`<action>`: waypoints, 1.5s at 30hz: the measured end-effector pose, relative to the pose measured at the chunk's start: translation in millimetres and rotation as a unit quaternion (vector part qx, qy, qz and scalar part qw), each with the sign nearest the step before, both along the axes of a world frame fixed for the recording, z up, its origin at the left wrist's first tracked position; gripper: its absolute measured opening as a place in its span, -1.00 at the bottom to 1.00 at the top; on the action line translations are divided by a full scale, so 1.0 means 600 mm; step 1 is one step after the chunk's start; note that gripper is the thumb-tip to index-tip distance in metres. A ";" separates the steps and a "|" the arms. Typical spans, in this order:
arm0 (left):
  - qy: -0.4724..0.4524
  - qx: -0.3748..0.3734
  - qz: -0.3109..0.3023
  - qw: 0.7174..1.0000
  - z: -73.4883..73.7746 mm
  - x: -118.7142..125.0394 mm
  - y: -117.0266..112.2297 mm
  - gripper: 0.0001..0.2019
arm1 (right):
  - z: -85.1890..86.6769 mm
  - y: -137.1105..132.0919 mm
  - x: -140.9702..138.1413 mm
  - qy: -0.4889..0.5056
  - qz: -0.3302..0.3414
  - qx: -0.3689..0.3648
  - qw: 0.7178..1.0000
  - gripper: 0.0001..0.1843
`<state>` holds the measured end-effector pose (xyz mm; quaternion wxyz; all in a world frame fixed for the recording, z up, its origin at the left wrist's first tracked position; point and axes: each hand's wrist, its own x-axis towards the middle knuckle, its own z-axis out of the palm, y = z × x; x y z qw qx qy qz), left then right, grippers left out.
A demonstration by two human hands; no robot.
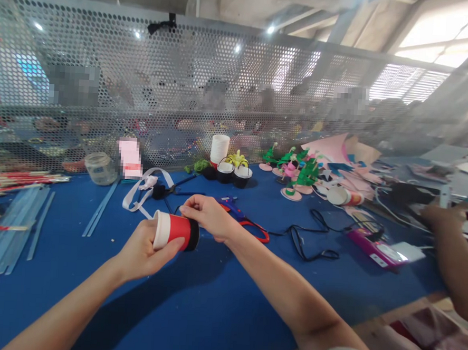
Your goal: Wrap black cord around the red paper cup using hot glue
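My left hand [144, 251] is closed around a paper cup [180, 232], which lies tilted on its side in the air above the table. The cup is red with a white rim end toward the left, and a black strip [193, 235] wraps its base end. At the top of that base, my right hand [205, 215] pinches thumb and finger together on what looks like the black strip; the fingers partly hide it. Just behind my right wrist lie a blue glue gun [234, 209] and red-handled scissors [256, 231].
White ribbon [132, 195], clear glue sticks [16, 235] and a glass jar [99, 168] are on the left. Behind stand stacked cups [219, 149], small black baskets [242, 176] and green paper plants [307, 174]. A purple power strip [376, 249] and another person's arm [453, 252] are at right.
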<state>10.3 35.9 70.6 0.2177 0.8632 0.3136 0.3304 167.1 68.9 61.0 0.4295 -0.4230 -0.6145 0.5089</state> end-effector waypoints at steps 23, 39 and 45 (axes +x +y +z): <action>-0.004 0.014 -0.014 1.000 0.002 0.005 -0.012 -0.80 | -0.004 -0.030 0.010 0.083 0.007 -0.082 0.993 -0.75; -0.127 -0.376 0.060 0.916 -0.076 -0.001 -0.022 -0.73 | -0.082 -0.088 0.033 -0.018 0.019 -0.063 0.998 -0.72; -0.201 -0.515 0.019 0.833 -0.070 -0.004 -0.017 -0.72 | -0.085 -0.092 0.042 -0.102 0.011 0.036 0.994 -0.58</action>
